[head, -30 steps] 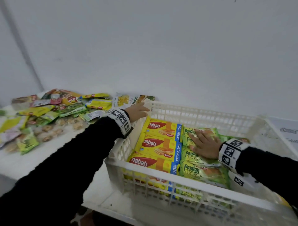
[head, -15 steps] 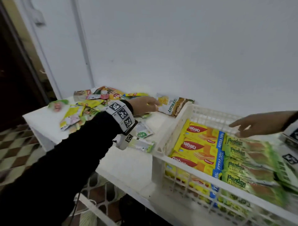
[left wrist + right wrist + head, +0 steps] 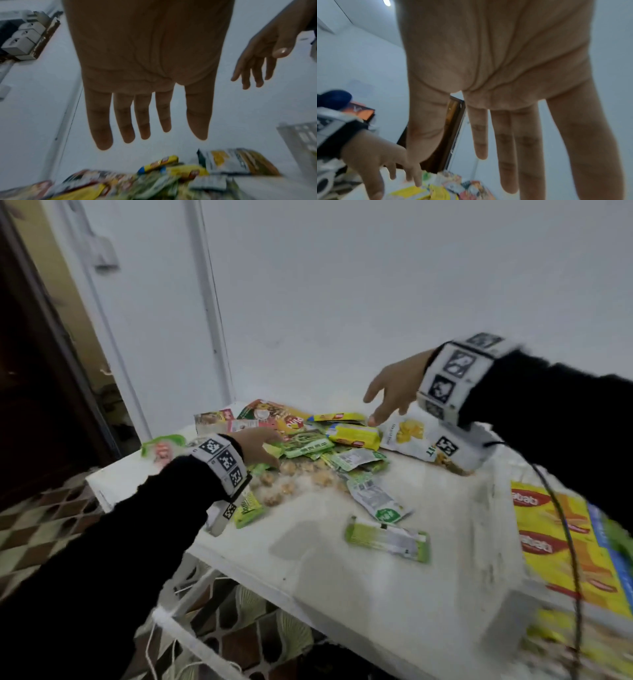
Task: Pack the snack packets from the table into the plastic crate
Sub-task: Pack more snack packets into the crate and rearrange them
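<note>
A heap of snack packets point(image 3: 308, 446) lies at the back of the white table point(image 3: 308, 563). My left hand point(image 3: 274, 450) hovers low over the green packets at the heap's left, fingers straight and holding nothing point(image 3: 147, 138). My right hand point(image 3: 373, 409) is spread open above a yellow packet point(image 3: 356, 436) and a white fruit pouch point(image 3: 418, 440); its palm is empty point(image 3: 481, 152). The white plastic crate point(image 3: 300, 136) stands at the right and holds yellow Nabati packets point(image 3: 555, 542).
Two green-and-white sachets point(image 3: 387, 537) point(image 3: 376, 501) lie apart from the heap, nearer the front. A clear bag of round biscuits point(image 3: 298, 481) sits by my left wrist. A black cable point(image 3: 565, 542) hangs from my right wrist across the crate. A dark doorway and tiled floor lie to the left.
My head has turned left from the crate to the table. The right hand left the packets in the crate and crossed over the heap. The left hand slid left from the pouch onto the green packets.
</note>
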